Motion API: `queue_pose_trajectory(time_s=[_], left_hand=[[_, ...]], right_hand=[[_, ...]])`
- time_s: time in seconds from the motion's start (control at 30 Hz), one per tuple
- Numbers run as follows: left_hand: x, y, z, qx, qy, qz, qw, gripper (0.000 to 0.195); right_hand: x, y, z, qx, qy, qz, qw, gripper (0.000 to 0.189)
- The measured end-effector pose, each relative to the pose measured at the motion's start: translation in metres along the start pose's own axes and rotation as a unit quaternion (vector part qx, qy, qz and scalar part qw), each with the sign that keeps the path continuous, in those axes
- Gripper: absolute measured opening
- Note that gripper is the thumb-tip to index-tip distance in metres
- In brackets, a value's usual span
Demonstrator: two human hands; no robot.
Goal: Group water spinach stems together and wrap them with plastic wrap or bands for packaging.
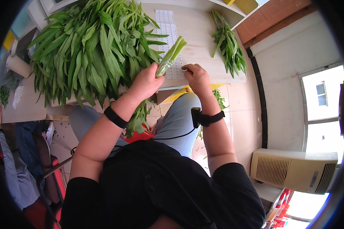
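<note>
My left hand (147,79) grips a bundle of leafy greens (173,53), which look like water spinach. Its cut stems point up and away, with clear film or tape around them, and leaves hang below my wrist. Just right of the bundle is my right hand (198,76), thumb and forefinger close together at the edge of a white sheet of small printed labels (166,30). Whether those fingertips hold a label is too small to tell. A large heap of the same greens (91,54) covers the left part of the table (195,31).
Another bunch of greens (228,43) lies at the table's right end. A white roll (18,65) and plastic bags stand far left, near another person's sleeve (14,174). Below are a red container (139,134) and scattered leaves on the tiled floor (242,123).
</note>
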State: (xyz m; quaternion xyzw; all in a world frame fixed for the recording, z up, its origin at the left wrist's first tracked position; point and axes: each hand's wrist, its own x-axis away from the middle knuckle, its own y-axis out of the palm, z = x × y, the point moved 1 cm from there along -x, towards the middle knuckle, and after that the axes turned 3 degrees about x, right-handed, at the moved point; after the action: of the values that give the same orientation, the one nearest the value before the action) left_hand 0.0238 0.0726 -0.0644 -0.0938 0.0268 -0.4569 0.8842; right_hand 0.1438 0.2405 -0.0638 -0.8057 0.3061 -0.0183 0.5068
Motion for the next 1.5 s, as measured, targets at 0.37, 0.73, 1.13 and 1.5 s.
queue_pose_trajectory(time_s=[0.37, 0.73, 1.13, 1.5], left_hand=[[-0.004, -0.004, -0.006, 0.006, 0.035, -0.002, 0.999, 0.025], [-0.006, 0.000, -0.008, -0.075, 0.058, 0.006, 0.996, 0.022], [-0.010, 0.004, -0.011, -0.192, 0.122, 0.017, 0.974, 0.020], [-0.010, 0.009, -0.003, -0.217, 0.128, 0.054, 0.966, 0.017]], right_hand=[[0.000, -0.003, 0.003, 0.029, -0.022, -0.008, 0.999, 0.017], [0.002, -0.005, 0.009, -0.033, 0.009, 0.024, 0.999, 0.015], [-0.016, -0.008, 0.000, 0.100, 0.036, -0.073, 0.992, 0.020], [-0.019, -0.009, -0.006, 0.130, 0.042, -0.095, 0.986, 0.019]])
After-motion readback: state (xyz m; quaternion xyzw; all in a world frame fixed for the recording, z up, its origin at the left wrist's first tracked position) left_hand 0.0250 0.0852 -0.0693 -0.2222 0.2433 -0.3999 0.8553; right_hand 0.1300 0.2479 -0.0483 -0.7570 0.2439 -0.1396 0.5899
